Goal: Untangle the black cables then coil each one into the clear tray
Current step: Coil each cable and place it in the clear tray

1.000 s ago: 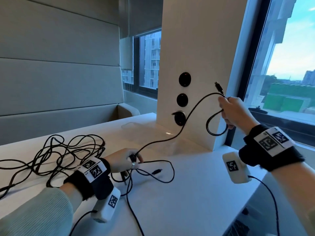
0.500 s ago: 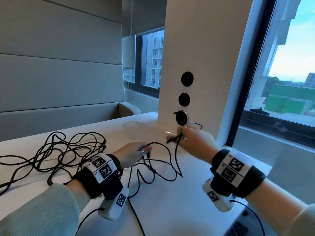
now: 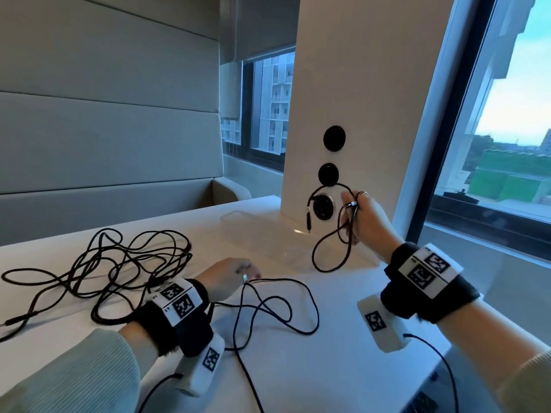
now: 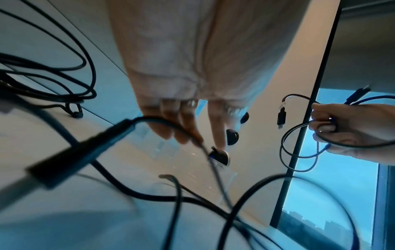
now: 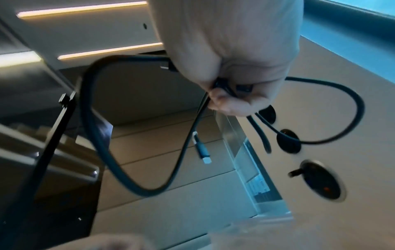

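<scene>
My right hand (image 3: 354, 216) is raised in front of the white pillar and grips a short black cable (image 3: 328, 268) gathered into loops. One plug (image 3: 309, 223) dangles to its left. In the right wrist view my fist (image 5: 226, 94) closes round the loops (image 5: 119, 169). My left hand (image 3: 247, 275) rests on the table and pinches another black cable (image 3: 286, 280) that snakes to the right. In the left wrist view that cable (image 4: 213, 169) runs down from my fingertips (image 4: 188, 135). The clear tray (image 3: 235, 217) lies at the pillar's foot. A tangle of black cables (image 3: 119, 257) lies at the left.
The white pillar (image 3: 372, 99) with three round black sockets (image 3: 334, 138) stands behind the tray. A window runs along the right, close to the table's edge. A grey padded bench wall (image 3: 104, 144) stands beyond the table. Wrist-camera leads hang off the front edge.
My right hand came down from high beside the pillar to meet my left hand, then rose again with the cable gathered into loops. The left hand stayed low on the table.
</scene>
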### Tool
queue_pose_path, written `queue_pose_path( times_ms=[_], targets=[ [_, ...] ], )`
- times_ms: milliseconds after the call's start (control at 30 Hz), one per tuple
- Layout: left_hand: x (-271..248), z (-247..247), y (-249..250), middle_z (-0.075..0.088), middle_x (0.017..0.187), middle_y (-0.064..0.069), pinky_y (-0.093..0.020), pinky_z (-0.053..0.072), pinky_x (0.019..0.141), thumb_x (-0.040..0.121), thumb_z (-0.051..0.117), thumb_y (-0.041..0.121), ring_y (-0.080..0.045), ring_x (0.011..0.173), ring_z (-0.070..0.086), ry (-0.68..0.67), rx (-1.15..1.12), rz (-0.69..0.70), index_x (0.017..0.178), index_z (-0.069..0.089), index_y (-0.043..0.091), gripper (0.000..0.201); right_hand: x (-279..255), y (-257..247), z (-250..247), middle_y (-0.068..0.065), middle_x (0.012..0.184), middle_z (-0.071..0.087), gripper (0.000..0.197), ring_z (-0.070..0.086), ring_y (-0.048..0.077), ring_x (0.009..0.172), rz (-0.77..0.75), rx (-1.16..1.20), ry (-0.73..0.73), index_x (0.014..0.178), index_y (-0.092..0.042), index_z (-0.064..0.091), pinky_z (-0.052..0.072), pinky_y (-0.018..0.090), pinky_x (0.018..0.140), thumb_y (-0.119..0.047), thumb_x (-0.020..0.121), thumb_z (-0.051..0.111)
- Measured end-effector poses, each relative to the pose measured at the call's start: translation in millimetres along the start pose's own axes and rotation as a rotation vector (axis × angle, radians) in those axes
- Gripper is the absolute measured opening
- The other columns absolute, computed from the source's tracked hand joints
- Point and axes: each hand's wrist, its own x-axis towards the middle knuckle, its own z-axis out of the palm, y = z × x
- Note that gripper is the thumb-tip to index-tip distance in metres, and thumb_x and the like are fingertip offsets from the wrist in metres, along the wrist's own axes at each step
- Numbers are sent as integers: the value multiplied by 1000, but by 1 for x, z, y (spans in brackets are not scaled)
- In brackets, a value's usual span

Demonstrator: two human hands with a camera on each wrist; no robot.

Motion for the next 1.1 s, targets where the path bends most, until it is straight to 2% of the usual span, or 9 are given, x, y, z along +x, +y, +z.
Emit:
queue_pose_path(
  times_ms=[100, 233, 400, 500, 667, 767, 900, 1000, 1100],
  targets=[
    [2, -8, 20, 52, 127, -1, -20, 36, 88, 75, 54, 66, -11, 114, 47, 215, -396, 91, 125, 48, 21, 68, -5, -9, 4, 5, 62, 42, 32, 38, 12, 33, 73, 320, -101, 78, -18, 47, 25, 16, 37, -21, 101, 24],
    [-6, -15, 57, 34, 138, 8, -39, 27, 104, 24, 71, 80, -8, 122, 42, 17, -704, 210, 145, 14, 38, 140, -28, -8, 24, 6, 61, 47, 30, 41, 14, 42, -95, 342, -361, 75, -14, 41, 34, 23, 45, -26, 101, 34],
    [-8, -22, 59, 64, 109, 1, -40, 44, 88, 33, 77, 72, -17, 103, 61, -99, -787, 158, 135, 38, 33, 117, -52, -12, 41, 10, 63, 47, 30, 48, 14, 52, -203, 398, -615, 75, -10, 40, 38, 26, 48, -23, 101, 34],
    [-13, -24, 45, 60, 87, -9, -43, 43, 94, 34, 77, 72, -21, 90, 59, -114, -743, 125, 92, 67, 22, 77, -54, -7, 46, 6, 63, 48, 30, 45, 15, 54, -250, 223, -599, 76, -12, 41, 37, 23, 47, -27, 101, 33],
    [-15, -23, 31, 55, 70, -1, -32, 55, 63, 52, 87, 40, -12, 63, 60, -203, -935, 97, 73, 58, 16, 43, -51, 2, 67, 3, 65, 36, 34, 33, 14, 46, -154, 121, -455, 68, -16, 35, 28, 17, 33, -18, 101, 28],
    [-18, -23, 32, 57, 75, -4, -19, 43, 45, 73, 75, 9, -7, 59, 58, -153, -769, 38, 80, 46, 15, 31, -49, 13, 77, -3, 68, 54, 28, 43, 10, 42, 5, 133, -395, 74, -16, 48, 30, 18, 36, -28, 98, 41],
    [-23, -29, 29, 60, 64, -5, -13, 25, 33, 86, 60, 22, -8, 42, 49, -157, -787, -113, 87, 49, 14, 14, -48, 20, 74, 1, 101, 64, 16, 59, 15, 87, -178, -330, -400, 93, -32, 54, 41, 21, 71, -19, 95, 44],
    [-27, -39, 23, 60, 59, -6, -10, 22, 31, 88, 55, 26, -6, 32, 37, -187, -838, -204, 88, 48, 11, 17, -47, 17, 69, 6, 115, 53, 32, 49, -4, 77, -323, -507, -583, 108, -32, 47, 39, 10, 72, -3, 94, 43],
    [-32, -45, 21, 59, 65, -5, -13, 29, 31, 80, 63, 12, -11, 39, 53, -257, -800, -186, 77, 41, 17, 23, -46, 20, 73, -1, 113, 46, 33, 40, -14, 80, -369, -510, -661, 129, -9, 43, 38, 9, 80, -3, 98, 34]
  ],
)
